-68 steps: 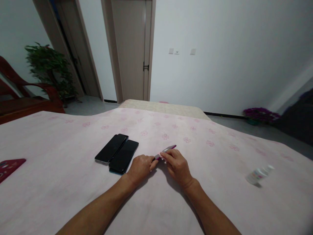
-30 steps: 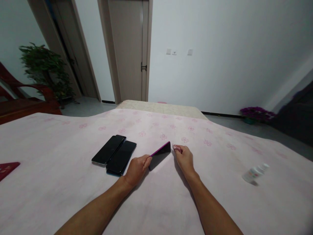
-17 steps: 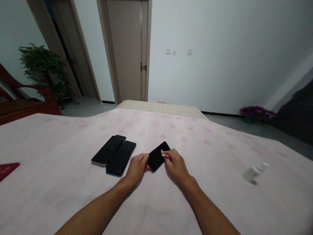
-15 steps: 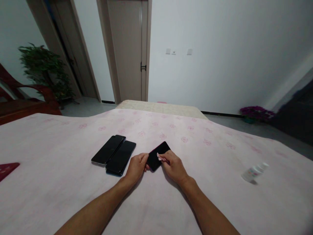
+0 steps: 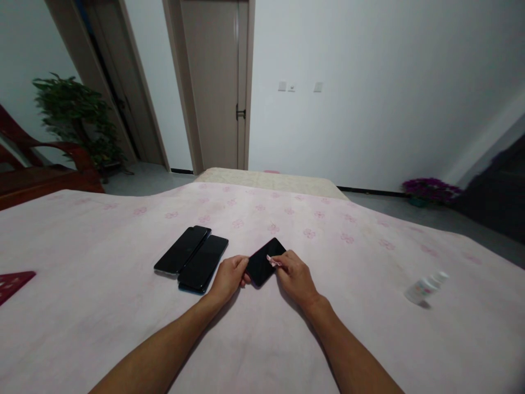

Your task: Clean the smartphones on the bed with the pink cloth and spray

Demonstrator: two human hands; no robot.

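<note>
A dark smartphone [image 5: 259, 268] is tilted in front of me, its black screen facing up. My left hand [image 5: 229, 278] grips its left edge, thumb on top and fingertips underneath. Over the right part of the screen, my right hand [image 5: 294, 273] is closed on a small pink-and-white cloth [image 5: 273, 261], which touches the glass. To the left lie several more black phones in two overlapping stacks: one stack [image 5: 182, 250] is farther left, the other stack [image 5: 204, 264] nearer my left hand.
A pink flowered tablecloth [image 5: 348, 328] covers the broad table. On the right stands a white bottle [image 5: 425, 288]. A dark red flat item [image 5: 14, 285] lies at the left edge. Beyond are a wooden chair [image 5: 49, 169], a green plant [image 5: 77, 115] and a door [image 5: 213, 82].
My right hand and the cloth have shifted slightly to the right across the phone's screen. My left hand keeps its hold on the phone.
</note>
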